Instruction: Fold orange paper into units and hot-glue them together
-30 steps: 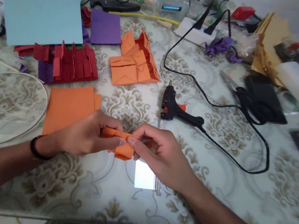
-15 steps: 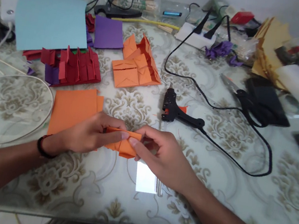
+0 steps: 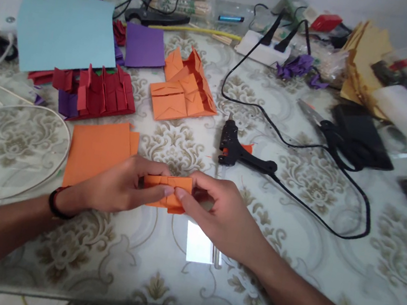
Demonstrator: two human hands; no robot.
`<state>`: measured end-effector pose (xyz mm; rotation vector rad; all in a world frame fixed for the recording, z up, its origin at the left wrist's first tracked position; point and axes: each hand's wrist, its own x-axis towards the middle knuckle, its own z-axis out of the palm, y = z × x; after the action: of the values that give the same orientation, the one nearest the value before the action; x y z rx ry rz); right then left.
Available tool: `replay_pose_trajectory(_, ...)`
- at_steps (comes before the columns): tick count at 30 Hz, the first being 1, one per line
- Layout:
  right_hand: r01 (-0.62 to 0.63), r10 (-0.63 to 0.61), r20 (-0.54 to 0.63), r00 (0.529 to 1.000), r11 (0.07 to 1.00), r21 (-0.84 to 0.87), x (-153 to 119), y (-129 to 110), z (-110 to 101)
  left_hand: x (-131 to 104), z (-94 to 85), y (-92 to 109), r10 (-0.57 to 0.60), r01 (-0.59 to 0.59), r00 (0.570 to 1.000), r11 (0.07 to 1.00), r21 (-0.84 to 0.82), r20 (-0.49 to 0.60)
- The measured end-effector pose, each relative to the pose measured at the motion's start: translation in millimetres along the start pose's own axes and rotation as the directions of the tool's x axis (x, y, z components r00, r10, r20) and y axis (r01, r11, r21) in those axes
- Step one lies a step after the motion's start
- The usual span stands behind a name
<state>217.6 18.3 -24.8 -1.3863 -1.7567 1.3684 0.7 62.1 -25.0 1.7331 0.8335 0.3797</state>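
Both hands pinch one small folded orange paper piece (image 3: pixel 161 182) above the front middle of the table. My left hand (image 3: pixel 126 184) grips its left end, thumb across the front and fingers behind. On its right end, my right hand (image 3: pixel 214 207) presses with the thumb, the other fingers partly hidden behind the paper. The two thumb tips nearly meet at the middle creases. Flat orange paper sheets (image 3: pixel 100 148) lie beside my left wrist. Farther back sits a group of folded orange paper pieces (image 3: pixel 185 92).
A black glue gun (image 3: pixel 243 150) lies right of centre, its cord looping rightward. Scissors (image 3: pixel 336 141) rest near a black box. Red folded paper (image 3: pixel 106 91), a light blue sheet (image 3: pixel 66 35) and a purple square (image 3: pixel 144 46) lie at left. A white power strip (image 3: pixel 261 49) stands behind.
The orange piece has tilted slightly between my fingers, and my left thumb has slid a little lower on it. The view has shifted slightly.
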Motion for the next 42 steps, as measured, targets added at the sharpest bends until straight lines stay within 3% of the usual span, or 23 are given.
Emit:
replay_pose_trajectory(4,-0.001,0.0,0.015,1.0,0.999,0.043,-1,0,-1,-1,-0.8,-2,-0.013,0.014,1.0,0.998,-0.066,0.018)
replay_pose_trajectory(8,-0.063,0.046,0.077,0.996,0.972,0.228,-1,-4,-5,-3,1.0,-10,-0.024,0.013,0.997,0.989,-0.146,-0.074)
replay_pose_trajectory(14,-0.153,0.121,0.119,0.985,0.936,0.316,1,-5,-7,-2,3.3,-14,0.007,-0.015,0.991,0.998,-0.056,-0.131)
replay_pose_trajectory(19,-0.101,0.101,0.011,0.995,0.972,0.214,2,-2,-10,-2,5.6,-5,0.056,-0.051,0.994,0.997,0.056,-0.097)
replay_pose_trajectory(22,-0.013,0.018,-0.071,0.997,0.997,0.081,1,-1,-12,-4,6.1,-1,0.067,-0.058,0.995,0.992,0.115,-0.077)
replay_pose_trajectory(26,0.075,-0.079,-0.078,0.994,0.996,-0.051,2,-1,-12,-4,6.2,0,0.04,-0.03,0.996,0.991,0.128,-0.078)
replay_pose_trajectory(32,0.07,-0.078,-0.117,0.99,0.995,-0.071,4,1,-10,0,9.5,-2,-0.055,0.061,0.982,0.998,0.031,-0.18)
replay_pose_trajectory(42,0.128,-0.138,-0.163,0.977,0.989,-0.068,3,0,-1,1,6.5,-1,-0.078,0.082,0.992,0.996,0.039,-0.103)
